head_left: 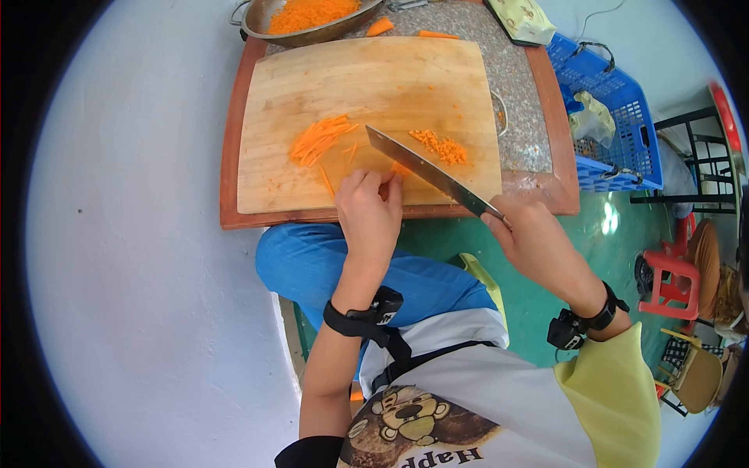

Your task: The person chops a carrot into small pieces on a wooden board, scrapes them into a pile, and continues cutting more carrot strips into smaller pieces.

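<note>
My right hand [534, 234] is closed around the handle of a kitchen knife [429, 171], whose long blade slants up and left across the wooden cutting board [367, 70]. Beside the blade, my left hand [370, 203] rests at the board's near edge with its fingers bent and pinched on carrot strips [399, 168], which the fingers partly hide. A pile of carrot strips [320, 140] lies left of the knife tip, and a few loose ones lie by my left hand. Right of the blade is a small heap of diced carrot [439, 147].
A metal bowl [312, 33] of shredded carrot stands at the back left. Carrot pieces [380, 27] lie behind the board on the stone-topped table [538, 117]. A blue plastic basket [616, 132] stands to the right. A red stool [671, 281] is farther off, and a wall [140, 234] is at left.
</note>
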Available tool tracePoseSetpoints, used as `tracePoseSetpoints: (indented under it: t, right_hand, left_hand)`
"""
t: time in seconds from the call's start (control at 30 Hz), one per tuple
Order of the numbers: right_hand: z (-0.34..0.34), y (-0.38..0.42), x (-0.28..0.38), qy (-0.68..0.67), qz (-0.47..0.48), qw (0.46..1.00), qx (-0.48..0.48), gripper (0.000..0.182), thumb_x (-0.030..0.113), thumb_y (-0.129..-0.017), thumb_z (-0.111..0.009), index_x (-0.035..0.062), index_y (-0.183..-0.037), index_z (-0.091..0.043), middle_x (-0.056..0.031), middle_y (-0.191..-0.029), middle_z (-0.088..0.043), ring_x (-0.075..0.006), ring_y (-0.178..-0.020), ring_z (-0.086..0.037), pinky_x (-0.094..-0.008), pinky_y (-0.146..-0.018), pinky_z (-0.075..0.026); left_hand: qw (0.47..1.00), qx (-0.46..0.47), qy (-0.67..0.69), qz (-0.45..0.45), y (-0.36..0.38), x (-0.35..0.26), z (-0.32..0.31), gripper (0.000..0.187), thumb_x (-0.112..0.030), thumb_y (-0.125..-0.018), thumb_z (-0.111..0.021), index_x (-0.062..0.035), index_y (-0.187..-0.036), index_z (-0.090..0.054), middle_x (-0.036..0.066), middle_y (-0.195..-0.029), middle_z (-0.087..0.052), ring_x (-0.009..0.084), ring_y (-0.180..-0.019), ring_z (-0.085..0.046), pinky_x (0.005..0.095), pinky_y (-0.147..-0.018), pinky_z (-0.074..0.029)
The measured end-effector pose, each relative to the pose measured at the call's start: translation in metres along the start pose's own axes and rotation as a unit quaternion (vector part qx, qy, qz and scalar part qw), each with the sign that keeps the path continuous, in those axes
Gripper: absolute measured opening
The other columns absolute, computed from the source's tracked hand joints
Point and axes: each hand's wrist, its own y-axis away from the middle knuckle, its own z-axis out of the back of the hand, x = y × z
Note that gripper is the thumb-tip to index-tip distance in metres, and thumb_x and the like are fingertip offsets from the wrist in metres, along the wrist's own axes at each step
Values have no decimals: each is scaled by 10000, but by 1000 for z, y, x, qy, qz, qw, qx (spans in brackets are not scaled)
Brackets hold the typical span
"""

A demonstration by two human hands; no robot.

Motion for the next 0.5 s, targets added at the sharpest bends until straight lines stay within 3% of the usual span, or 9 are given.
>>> tracePoseSetpoints:
  t: [0.17,0.43,0.5]
  right_hand:
    - [-6,0,0,32,27,999,0,133,124,-891,-535,17,-890,-455,-220,-636,-576,-426,-617,-584,-495,-548,-460]
    - [-9,-6,7,121,25,992,20,194,-47,-744,-532,13,-889,-417,-204,-635,-588,-409,-617,-608,-487,-523,-479]
    - [-13,-8,6,123,23,992,18,181,-30,-759,-538,13,-889,-419,-204,-635,-589,-410,-618,-608,-490,-524,-478]
  left_hand:
    - [1000,-2,4,-3,0,1,0,97,-72,-748,-694,19,-766,-665,143,-700,-571,304,-672,-564,375,-618,-445]
    - [1000,-7,4,-17,-1,3,-3,101,-66,-747,-689,26,-766,-654,145,-712,-576,312,-673,-566,383,-615,-447]
    - [998,-39,26,-32,0,5,-7,66,-32,-704,-680,-1,-690,-624,131,-671,-550,322,-649,-542,413,-592,-426]
